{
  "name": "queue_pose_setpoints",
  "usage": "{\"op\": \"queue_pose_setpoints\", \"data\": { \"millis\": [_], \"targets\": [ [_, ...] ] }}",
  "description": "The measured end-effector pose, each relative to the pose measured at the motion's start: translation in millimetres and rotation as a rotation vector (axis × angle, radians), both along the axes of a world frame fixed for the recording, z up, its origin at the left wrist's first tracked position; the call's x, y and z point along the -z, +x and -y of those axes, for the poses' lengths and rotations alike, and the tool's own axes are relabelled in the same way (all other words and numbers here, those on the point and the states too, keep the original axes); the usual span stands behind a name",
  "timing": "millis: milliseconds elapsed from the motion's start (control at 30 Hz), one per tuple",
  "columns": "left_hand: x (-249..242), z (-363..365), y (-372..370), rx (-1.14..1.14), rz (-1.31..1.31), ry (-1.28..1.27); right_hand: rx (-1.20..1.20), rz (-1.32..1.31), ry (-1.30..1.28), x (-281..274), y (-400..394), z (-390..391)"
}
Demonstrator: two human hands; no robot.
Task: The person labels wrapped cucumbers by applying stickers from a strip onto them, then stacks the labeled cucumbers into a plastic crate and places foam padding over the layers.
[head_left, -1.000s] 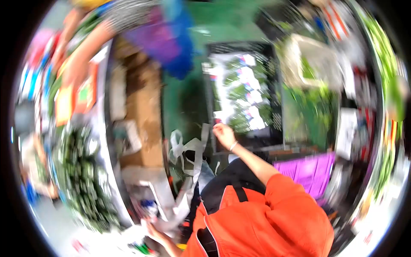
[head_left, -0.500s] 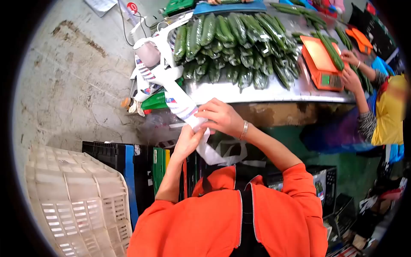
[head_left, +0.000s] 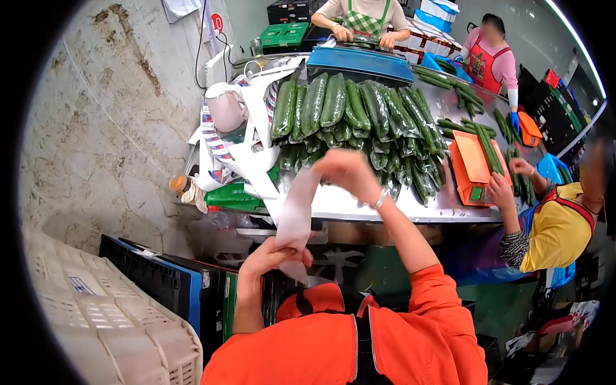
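Note:
A white label strip (head_left: pixel 296 215) runs upright between my two hands, slightly blurred. My left hand (head_left: pixel 269 256) grips its lower part near my chest, and a loose tail hangs below. My right hand (head_left: pixel 351 174), smeared a little by motion, has its fingers closed on the strip's upper end, in front of the cucumbers. More of the banded strip with printed labels (head_left: pixel 221 151) lies in loops on the table's left end, beside a pale pink mug (head_left: pixel 226 108). Wrapped cucumbers (head_left: pixel 333 99) are piled just beyond my right hand.
An orange scale (head_left: pixel 471 160) holds cucumbers, with a co-worker in yellow (head_left: pixel 558 224) handling them. Two more people stand behind the metal table (head_left: pixel 359 206), one at a blue-topped scale (head_left: pixel 359 64). A white crate (head_left: pixel 115 314) and dark folded crates (head_left: pixel 154 276) stand at lower left.
My right hand has moved up and away from my left, drawing the strip out between them. My left hand sits lower in view. The camera has tilted up, showing more of the far side.

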State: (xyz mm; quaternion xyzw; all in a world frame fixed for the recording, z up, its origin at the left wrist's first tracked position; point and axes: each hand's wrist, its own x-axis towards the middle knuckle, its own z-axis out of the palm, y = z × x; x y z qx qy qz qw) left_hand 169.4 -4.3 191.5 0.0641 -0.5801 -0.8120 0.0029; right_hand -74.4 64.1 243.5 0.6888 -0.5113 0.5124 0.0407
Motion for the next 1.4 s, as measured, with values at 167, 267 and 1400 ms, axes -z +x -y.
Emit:
{"op": "queue_pose_setpoints", "data": {
  "millis": [167, 267, 1400],
  "targets": [
    [7, 36, -43, -0.399, -0.497, 0.663, 0.326, 0.950, -0.179, -13, -71, -17],
    [-31, 103, -120, -0.826, -0.287, 0.058, 0.279, 0.930, -0.128, 1, -78, -26],
    [1, 133, -178, -0.389, -0.189, 0.161, -0.015, 0.409, 0.380, -67, -65, 25]
  ]
}}
